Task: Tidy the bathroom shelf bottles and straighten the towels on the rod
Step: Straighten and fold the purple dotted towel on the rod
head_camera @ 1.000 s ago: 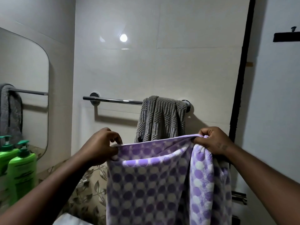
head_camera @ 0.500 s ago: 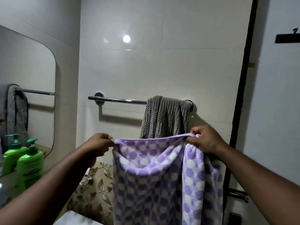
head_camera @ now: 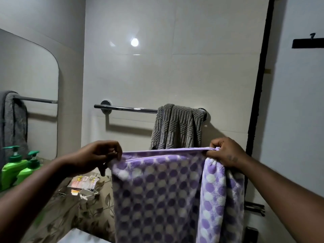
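Our left hand (head_camera: pixel 98 155) and right hand (head_camera: pixel 226 153) each pinch a top corner of the purple dotted towel (head_camera: pixel 157 190), fingers curled, top edge stretched between them. Grey towel (head_camera: pixel 177 127) hangs bunched on rod (head_camera: pixel 126 108), just above right hand. Green bottles (head_camera: pixel 26 171) sit well left of left hand.

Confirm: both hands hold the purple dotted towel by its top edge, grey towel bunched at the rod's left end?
No. Head view shows the grey towel bunched at the right end of the rod, not the left. The rest stands: left hand and right hand hold the purple dotted towel by its top edge.
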The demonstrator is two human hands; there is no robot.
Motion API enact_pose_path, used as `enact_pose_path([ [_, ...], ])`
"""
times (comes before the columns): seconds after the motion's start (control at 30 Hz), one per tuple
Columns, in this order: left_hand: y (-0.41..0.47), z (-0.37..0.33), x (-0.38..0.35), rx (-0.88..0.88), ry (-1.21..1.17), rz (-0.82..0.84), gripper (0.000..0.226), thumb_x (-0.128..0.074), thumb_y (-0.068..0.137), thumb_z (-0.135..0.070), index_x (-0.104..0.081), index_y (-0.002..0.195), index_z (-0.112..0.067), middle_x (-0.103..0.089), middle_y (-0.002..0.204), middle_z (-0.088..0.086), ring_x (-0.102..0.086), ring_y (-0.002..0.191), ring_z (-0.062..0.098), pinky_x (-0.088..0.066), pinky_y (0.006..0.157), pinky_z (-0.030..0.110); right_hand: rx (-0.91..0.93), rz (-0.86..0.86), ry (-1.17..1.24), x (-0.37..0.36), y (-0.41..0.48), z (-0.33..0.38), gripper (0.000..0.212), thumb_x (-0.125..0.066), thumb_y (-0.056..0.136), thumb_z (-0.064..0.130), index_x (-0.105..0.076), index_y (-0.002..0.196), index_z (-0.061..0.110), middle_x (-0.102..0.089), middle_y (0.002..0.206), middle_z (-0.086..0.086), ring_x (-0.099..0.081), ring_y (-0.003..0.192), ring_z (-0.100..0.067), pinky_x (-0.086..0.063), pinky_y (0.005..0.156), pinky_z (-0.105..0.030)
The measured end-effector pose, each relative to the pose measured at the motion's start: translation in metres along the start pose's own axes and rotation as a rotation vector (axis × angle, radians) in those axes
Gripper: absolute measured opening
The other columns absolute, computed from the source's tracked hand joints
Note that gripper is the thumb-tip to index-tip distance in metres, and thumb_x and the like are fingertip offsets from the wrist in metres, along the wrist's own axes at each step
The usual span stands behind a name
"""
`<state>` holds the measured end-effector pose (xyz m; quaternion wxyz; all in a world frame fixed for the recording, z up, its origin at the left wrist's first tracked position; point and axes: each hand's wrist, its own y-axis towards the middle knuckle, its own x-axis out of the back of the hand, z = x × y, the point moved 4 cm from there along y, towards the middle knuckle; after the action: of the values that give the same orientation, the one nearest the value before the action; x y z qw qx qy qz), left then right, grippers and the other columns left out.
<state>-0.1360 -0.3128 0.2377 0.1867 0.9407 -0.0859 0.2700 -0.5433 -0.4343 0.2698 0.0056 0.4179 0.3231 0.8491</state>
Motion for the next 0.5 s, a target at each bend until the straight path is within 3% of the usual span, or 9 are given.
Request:
enact_pose_path([
  [0.1,-0.004,-0.006,-0.004,0.058,0.397,0.011,0.019,-0.059,0.102,-0.017,-0.078,0.103,-0.020,-0.072,0.096,0.012,-0.059,0.060,0.011,-0.058,0.060,0.032,0.008,0.045,0.049,-0.005,0.002,0.004,0.030,-0.079,0.077,0.013,-0.058,0.056,0.018,-0.049,0.054,0.007,-0.041,0.054,-0.008,-0.033,0.057,-0.030],
  [0.2,-0.006,-0.008,-0.003,0.127,0.496,0.034,0.028,-0.058,0.100,-0.001,-0.078,0.091,-0.017,-0.075,0.089,0.008,-0.064,0.061,0.011,-0.057,0.060,0.033,0.021,0.053,0.118,-0.011,0.005,0.013,0.031,-0.078,0.078,0.009,-0.057,0.056,0.017,-0.049,0.055,0.004,-0.041,0.058,-0.012,-0.031,0.057,-0.030],
  [0.27,-0.013,-0.006,0.002,0.151,0.441,0.075,0.029,-0.057,0.099,-0.001,-0.075,0.082,-0.017,-0.069,0.079,0.010,-0.063,0.063,0.022,-0.055,0.060,0.036,0.032,0.062,0.146,-0.012,0.008,0.017,0.031,-0.078,0.077,0.008,-0.057,0.056,0.017,-0.049,0.054,0.006,-0.041,0.058,-0.012,-0.031,0.057,-0.029],
  [0.33,-0.023,0.000,0.008,0.153,0.211,0.042,0.013,-0.064,0.088,-0.014,-0.073,0.083,-0.006,-0.063,0.077,0.019,-0.057,0.065,0.027,-0.050,0.057,0.038,0.032,0.076,0.176,-0.012,0.011,0.019,0.032,-0.079,0.077,0.006,-0.058,0.055,0.017,-0.048,0.052,0.009,-0.040,0.056,-0.010,-0.031,0.056,-0.028],
  [0.43,-0.030,0.008,0.019,0.076,0.118,-0.063,0.064,-0.077,0.073,-0.054,-0.063,0.081,0.008,-0.050,0.072,0.017,-0.047,0.065,0.024,-0.036,0.055,0.034,0.035,0.108,0.214,-0.014,0.013,0.022,0.030,-0.083,0.076,0.008,-0.061,0.058,0.017,-0.053,0.056,0.005,-0.043,0.059,-0.012,-0.032,0.057,-0.028],
  [0.5,-0.030,0.007,0.022,-0.030,0.092,-0.185,0.080,-0.080,0.068,-0.068,-0.064,0.082,0.009,-0.056,0.072,0.016,-0.055,0.070,0.020,-0.040,0.061,0.031,0.044,0.136,0.237,-0.016,0.012,0.021,0.024,-0.089,0.074,0.017,-0.066,0.066,0.014,-0.059,0.063,-0.001,-0.047,0.063,-0.012,-0.035,0.060,-0.028],
])
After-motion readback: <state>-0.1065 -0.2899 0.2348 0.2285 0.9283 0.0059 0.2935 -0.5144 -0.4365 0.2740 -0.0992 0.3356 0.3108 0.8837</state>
